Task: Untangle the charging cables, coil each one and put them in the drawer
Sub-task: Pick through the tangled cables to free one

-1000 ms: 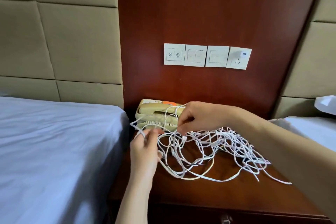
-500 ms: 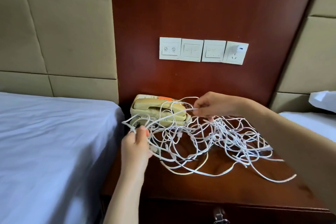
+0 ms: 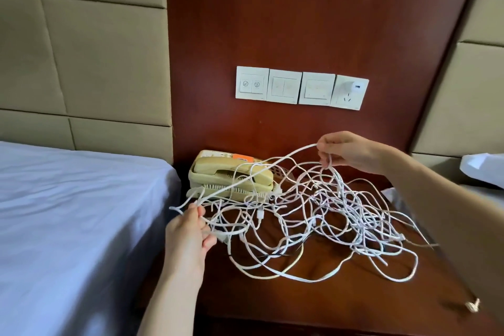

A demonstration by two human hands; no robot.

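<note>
A tangle of white charging cables (image 3: 321,215) sprawls over the dark wooden nightstand (image 3: 313,303). My left hand (image 3: 188,237) pinches several strands at the tangle's left edge, just above the nightstand's left side. My right hand (image 3: 346,151) is raised at the upper right and grips a cable loop, so one strand stretches taut between the two hands. Most of the tangle still lies on the wood below. The drawer is not visible in this view.
A beige telephone (image 3: 231,174) stands at the back left of the nightstand, with cables draped across it. A bed with a pale sheet (image 3: 68,226) fills the left. Wall switches and a socket (image 3: 300,87) sit on the wood panel. A second bed edge (image 3: 482,172) is on the right.
My right hand has lifted and moved right, pulling a cable loop up and stretching the tangle wider. My left hand keeps its hold at the left edge.
</note>
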